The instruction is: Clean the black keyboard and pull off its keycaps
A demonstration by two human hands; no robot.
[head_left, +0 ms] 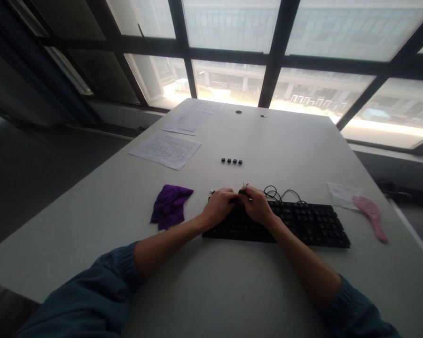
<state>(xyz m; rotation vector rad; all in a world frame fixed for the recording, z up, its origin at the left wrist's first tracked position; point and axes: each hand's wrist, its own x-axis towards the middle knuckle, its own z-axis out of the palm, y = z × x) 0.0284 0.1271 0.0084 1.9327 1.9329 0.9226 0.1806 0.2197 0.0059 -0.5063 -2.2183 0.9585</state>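
A black keyboard (308, 225) lies on the white table, partly covered by my hands and forearms. My left hand (220, 206) is over its left part, fingers closed towards the right hand; what they pinch is too dark to make out. My right hand (257, 205) is closed beside it, gripping a small dark keycap puller (244, 191) with thin pale wire prongs pointing up and away. The fingertips of both hands meet or nearly meet. Beyond them, several black keycaps (229, 160) form a short row. A USB plug (212, 191) shows by my left hand.
A crumpled purple cloth (169, 206) lies left of the keyboard. Black cable (280, 193) loops behind it. To the right are a pink hairbrush (368, 213) and a clear plastic bag (341, 195). Printed papers (167, 149) lie at the far left, before large windows.
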